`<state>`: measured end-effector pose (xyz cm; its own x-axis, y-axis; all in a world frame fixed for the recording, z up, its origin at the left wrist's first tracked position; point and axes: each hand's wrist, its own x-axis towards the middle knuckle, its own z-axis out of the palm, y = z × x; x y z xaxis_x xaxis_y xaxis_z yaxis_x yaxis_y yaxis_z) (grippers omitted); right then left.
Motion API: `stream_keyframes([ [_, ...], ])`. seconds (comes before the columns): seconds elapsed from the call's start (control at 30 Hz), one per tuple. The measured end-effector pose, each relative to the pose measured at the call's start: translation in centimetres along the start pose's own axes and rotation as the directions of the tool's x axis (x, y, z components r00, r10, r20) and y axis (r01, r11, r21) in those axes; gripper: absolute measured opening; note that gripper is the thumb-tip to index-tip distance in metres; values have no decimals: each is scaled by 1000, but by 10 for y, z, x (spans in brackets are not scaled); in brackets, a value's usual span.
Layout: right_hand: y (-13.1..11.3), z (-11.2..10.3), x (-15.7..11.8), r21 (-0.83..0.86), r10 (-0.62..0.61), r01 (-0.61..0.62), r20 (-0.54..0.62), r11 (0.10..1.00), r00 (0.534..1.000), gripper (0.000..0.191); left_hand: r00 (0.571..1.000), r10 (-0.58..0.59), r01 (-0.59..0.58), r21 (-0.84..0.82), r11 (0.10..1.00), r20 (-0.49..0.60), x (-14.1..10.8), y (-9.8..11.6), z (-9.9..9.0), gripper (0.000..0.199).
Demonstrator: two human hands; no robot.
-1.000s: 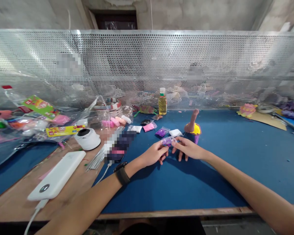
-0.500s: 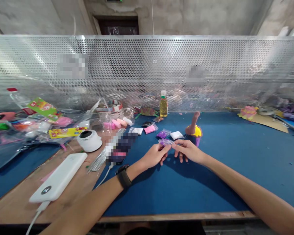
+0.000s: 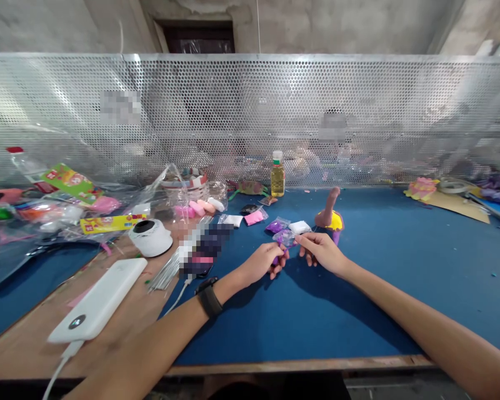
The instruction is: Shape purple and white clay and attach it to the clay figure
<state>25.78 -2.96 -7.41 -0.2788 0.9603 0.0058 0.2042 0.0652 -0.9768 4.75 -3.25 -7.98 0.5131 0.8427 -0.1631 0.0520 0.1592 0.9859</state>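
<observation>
My left hand (image 3: 258,264) is closed on a lump of purple modelling clay (image 3: 276,258), partly hidden by the fingers. My right hand (image 3: 324,251) pinches the edge of a small clear plastic bag (image 3: 284,238), which has purple streaks on it. Thin purple strands run between the bag and the clay. Just beyond my hands lie a packet of purple clay (image 3: 277,224) and a packet of white clay (image 3: 300,227). Behind my right hand stands a clay figure (image 3: 329,214) with a brown upright part, a yellow band and a purple base.
A bottle of yellow liquid (image 3: 277,176) stands near the perforated metal screen (image 3: 233,111). To the left are thin wires (image 3: 173,264), a phone (image 3: 208,250), a white camera-like device (image 3: 150,238), a power bank (image 3: 100,300) and plastic-wrapped clay. A pink-yellow piece (image 3: 421,188) lies far right.
My hands have drawn slightly apart. Purple clay now shows in my left fingers, stretching from the bag, which stays pinched in my right hand.
</observation>
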Motion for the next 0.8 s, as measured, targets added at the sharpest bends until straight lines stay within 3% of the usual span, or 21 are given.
stream_keyframes([
  [0.13, -1, 1, -2, -12, 17, -17, 29, 1000, 999, 60, 1000, -21, 21, 8, 1000, 5, 0, 1, 0, 36],
  [0.23, -1, 4, -4, -21, 19, -18, 48, 1000, 999, 60, 999, 26, -22, 126, 992, -36, -2, -1, 0, 51],
  [0.33, 0, 6, -5, -21, 9, -8, 46, 1000, 999, 58, 996, 78, -67, 198, 978, -51, -3, -4, 0, 54],
  [0.53, 2, 8, -6, -38, -61, 63, 53, 997, 997, 49, 998, 49, -41, 157, 987, -45, -2, -4, 1, 40],
  [0.8, 7, 7, -4, -133, -99, 94, -35, 987, 994, 45, 1000, 7, -6, 15, 1000, -23, -8, 9, 3, 18],
])
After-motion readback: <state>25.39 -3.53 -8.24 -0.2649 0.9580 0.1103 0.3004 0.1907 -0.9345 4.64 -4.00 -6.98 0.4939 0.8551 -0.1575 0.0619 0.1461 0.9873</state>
